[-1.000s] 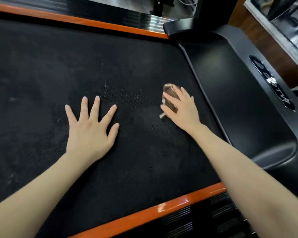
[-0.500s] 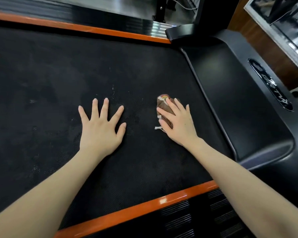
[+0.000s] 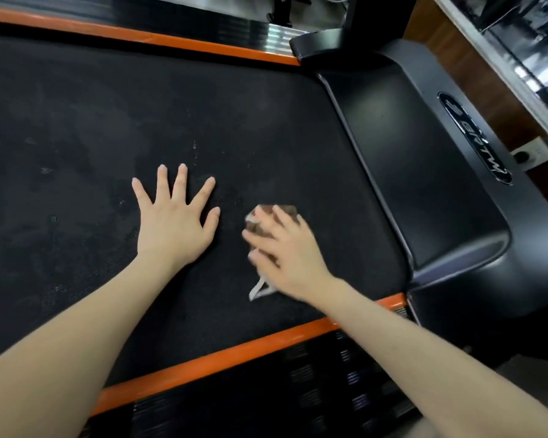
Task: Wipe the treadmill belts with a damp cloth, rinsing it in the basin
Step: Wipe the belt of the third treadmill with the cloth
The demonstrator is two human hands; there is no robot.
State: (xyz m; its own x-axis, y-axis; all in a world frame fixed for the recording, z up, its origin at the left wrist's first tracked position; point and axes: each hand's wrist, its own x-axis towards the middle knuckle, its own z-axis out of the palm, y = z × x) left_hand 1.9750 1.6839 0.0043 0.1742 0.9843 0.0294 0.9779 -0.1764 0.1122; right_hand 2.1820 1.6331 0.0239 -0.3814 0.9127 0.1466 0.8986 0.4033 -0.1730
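Note:
The black treadmill belt (image 3: 108, 121) fills most of the head view, with faint dusty marks on it. My left hand (image 3: 174, 229) rests flat on the belt, fingers spread. To its right, my right hand (image 3: 291, 254) presses a small wadded brown cloth (image 3: 290, 210) onto the belt, fingers laid over it. A white loop of the cloth (image 3: 260, 290) trails out below the hand. The right hand is motion-blurred. No basin is in view.
Orange side rails run along the near edge (image 3: 222, 358) and far edge (image 3: 140, 36) of the belt. The black motor cover (image 3: 424, 172) lies to the right, an upright's base (image 3: 323, 42) at its far corner. A wall socket (image 3: 525, 154) sits beyond.
My right hand has dragged the cloth toward me and slightly left, away from the motor cover. My left hand has stayed flat on the belt.

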